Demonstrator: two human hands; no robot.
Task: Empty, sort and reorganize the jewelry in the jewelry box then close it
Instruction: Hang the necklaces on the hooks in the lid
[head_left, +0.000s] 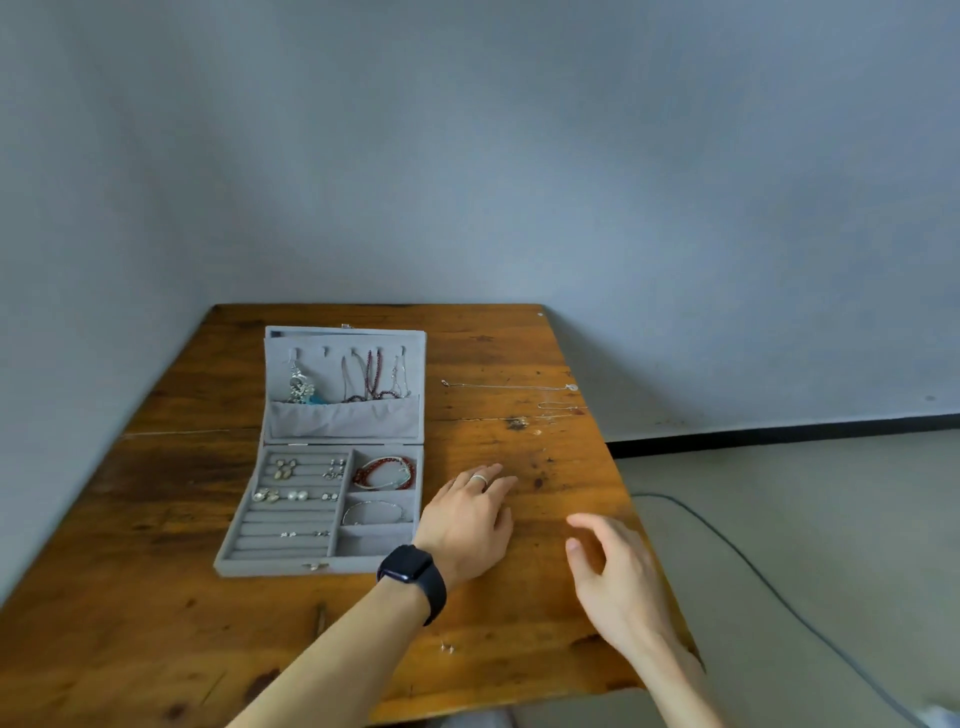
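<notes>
Head view, only one I have. My left hand (467, 519) is palm down on the table (156, 519), just right of the jewelry box (270, 569). Its fingers are stretched forward and lie close together with the tips on the wood, holding nothing. There's a ring (479, 479) on one finger and a dark watch (413, 577) on the wrist. My right hand (613, 577) is near the table's right edge, thumb out and fingers loosely bent. It's not gripping anything I can see, and I can't tell if it touches the wood.

The box sits left of centre, lid open and lying back towards the wall. Bare wood runs between the box and the right edge, where both hands are. The far and left table edges meet the grey walls, and the right edge drops to the floor.

Necklaces (371, 374) hang on the lid hooks. Earrings (285, 467) sit in the roll slots. A red bracelet (384, 472) is in the top right compartment and a silver bangle (371, 512) in the one below it.

Two thin chains (506, 386) lie on the table beyond the hands, well apart from the box. A small earring (447, 647) lies near the front, beside my left forearm. A cable (727, 545) runs along the floor on the right.
</notes>
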